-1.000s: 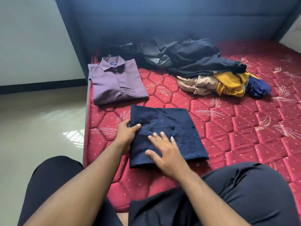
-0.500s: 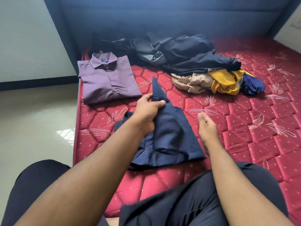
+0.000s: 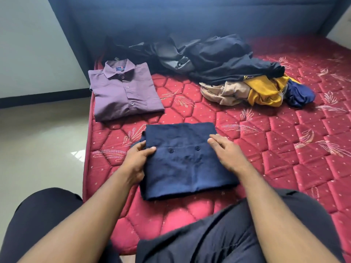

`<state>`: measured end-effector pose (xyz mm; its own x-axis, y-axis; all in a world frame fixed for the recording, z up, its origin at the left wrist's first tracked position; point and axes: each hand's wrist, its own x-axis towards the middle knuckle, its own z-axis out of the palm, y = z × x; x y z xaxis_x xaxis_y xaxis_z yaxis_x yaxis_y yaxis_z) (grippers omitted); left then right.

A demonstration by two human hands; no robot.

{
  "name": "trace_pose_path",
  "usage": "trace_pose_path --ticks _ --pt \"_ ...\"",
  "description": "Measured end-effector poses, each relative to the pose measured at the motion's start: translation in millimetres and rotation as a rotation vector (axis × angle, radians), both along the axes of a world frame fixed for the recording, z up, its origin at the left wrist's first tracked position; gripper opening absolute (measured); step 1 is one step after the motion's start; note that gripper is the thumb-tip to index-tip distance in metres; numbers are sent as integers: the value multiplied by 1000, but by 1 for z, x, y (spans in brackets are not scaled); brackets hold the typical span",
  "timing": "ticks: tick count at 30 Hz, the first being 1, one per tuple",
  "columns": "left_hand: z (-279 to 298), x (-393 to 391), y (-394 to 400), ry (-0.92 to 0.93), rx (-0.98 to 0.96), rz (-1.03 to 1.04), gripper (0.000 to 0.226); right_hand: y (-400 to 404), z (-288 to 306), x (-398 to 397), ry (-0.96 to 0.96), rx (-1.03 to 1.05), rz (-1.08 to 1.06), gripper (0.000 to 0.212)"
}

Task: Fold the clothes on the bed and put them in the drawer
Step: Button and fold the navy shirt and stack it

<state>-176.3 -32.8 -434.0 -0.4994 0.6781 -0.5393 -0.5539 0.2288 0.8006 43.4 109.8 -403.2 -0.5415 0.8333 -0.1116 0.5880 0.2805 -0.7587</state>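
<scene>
no text can be read. the purple shirt at 10 o'clock has a blue collar label with print too small to read; yellow marks on the dark garment at 1 o'clock are unclear.

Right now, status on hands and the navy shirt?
Left hand grips navy shirt edge. Right hand flat on it. Shirt folded. Unfolded pile waiting.

Single head-worn wide-angle view, looking forward and down from a seated position at the bed's near edge. Close range: forearms and dark-clad knees fill the lower frame. Faces the blue headboard; floor at left. No second view.
</scene>
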Motion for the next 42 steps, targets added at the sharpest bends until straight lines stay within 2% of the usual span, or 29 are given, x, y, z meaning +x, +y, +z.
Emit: trace_pose_path --ticks 3,6,9,13,14,15,17,18,19,20,22,24,27,31,37,40,42 --pt "9 1 9 41 13 72 35 -15 -20 -18 -234 69 73 55" --pt "14 -2 12 135 -32 141 41 -30 -27 -25 -388 164 171 63" --pt "14 1 6 160 -70 137 51 -32 -30 -26 -441 191 197 63" --pt "12 -3 -2 135 -27 171 59 -30 -28 -32 -466 211 186 56" --pt "14 -6 -5 256 -57 158 59 -31 -26 -35 -473 224 195 56" --pt "19 -7 -8 489 -132 94 64 -32 -24 -39 -474 240 207 55" --pt "27 -6 -8 1146 -408 -117 70 -27 -21 -47 -458 266 205 53" --pt "32 0 -1 1406 -474 -203 69 -19 -19 -52 -452 277 188 51" --pt "35 4 10 1554 -472 -286 66 -10 -16 -59 -451 286 159 50" --pt "35 10 25 1628 -453 -381 64 1 -15 -66 -447 284 128 49" --pt "14 18 52 1630 -491 -573 60 15 -21 -83 -430 250 111 49" --pt "-15 19 61 1563 -558 -686 63 16 -37 -89 -475 262 192 52" --pt "-45 10 55 1525 -547 -660 68 15 -69 -77 -617 344 187 74" --pt "-52 8 54 1488 -516 -672 74 19 -79 -67 -679 294 93 94" --pt "-54 4 56 1462 -567 -693 85 57 -56 -6 -810 20 -223 110" --pt "-40 9 64 1487 -569 -692 71 24 -51 -24 -692 162 -198 111" --pt "-34 23 53 1645 -430 -588 61 -13 -62 -43 -633 330 -35 97"
